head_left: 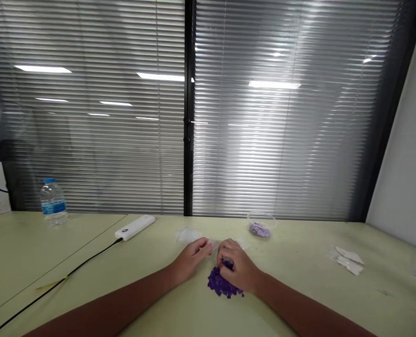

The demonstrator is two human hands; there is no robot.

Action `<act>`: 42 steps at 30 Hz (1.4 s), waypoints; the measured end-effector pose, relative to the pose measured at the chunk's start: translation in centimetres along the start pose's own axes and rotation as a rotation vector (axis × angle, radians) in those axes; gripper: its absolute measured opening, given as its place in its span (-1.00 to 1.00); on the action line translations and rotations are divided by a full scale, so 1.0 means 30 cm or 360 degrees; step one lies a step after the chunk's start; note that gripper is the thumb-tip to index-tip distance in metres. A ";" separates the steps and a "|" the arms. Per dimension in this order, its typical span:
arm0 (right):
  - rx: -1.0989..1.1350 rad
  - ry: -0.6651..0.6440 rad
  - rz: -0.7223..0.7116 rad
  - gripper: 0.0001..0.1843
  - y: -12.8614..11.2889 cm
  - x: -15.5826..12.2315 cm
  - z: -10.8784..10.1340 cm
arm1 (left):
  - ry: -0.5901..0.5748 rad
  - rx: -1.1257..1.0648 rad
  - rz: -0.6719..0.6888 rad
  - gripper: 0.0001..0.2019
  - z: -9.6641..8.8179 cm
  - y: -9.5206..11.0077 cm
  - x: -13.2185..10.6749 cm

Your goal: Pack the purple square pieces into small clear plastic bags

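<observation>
A small pile of dark purple flat pieces point(220, 283) lies on the table in front of me. My right hand point(238, 267) is over the pile's right side with its fingers curled together, and purple pieces show at its fingertips. Just left of it, my left hand point(189, 260) has thumb and fingers brought together. Something pale and see-through is at its fingertips, too small to make out. Behind the left hand lies a clear plastic bag point(187, 234). Another clear piece of plastic point(243, 243) is partly hidden behind the right hand.
A clear round tub point(262, 219) with light purple pieces stands farther back. White packets point(348, 260) lie to the right. A white device point(135, 228) with a black cable point(91, 257) lies left. Water bottles point(53, 201) stand at both sides, before window blinds.
</observation>
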State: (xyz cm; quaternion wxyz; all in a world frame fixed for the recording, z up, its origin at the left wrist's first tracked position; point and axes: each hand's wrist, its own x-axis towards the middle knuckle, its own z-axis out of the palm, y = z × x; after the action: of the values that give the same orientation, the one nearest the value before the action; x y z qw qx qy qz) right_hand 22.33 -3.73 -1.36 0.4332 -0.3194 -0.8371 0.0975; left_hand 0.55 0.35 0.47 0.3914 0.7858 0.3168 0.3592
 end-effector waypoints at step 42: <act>0.0143 0.0338 0.0343 -0.78 0.005 0.002 -0.014 | -0.0142 0.0544 0.0281 -0.61 0.012 0.037 -0.039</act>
State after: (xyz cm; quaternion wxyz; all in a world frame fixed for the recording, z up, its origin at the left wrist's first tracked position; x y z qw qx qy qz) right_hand 22.70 -3.63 -1.12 0.5201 -0.3962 -0.7423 0.1465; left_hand 0.46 -1.24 0.87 0.2330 0.8807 0.2853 0.2978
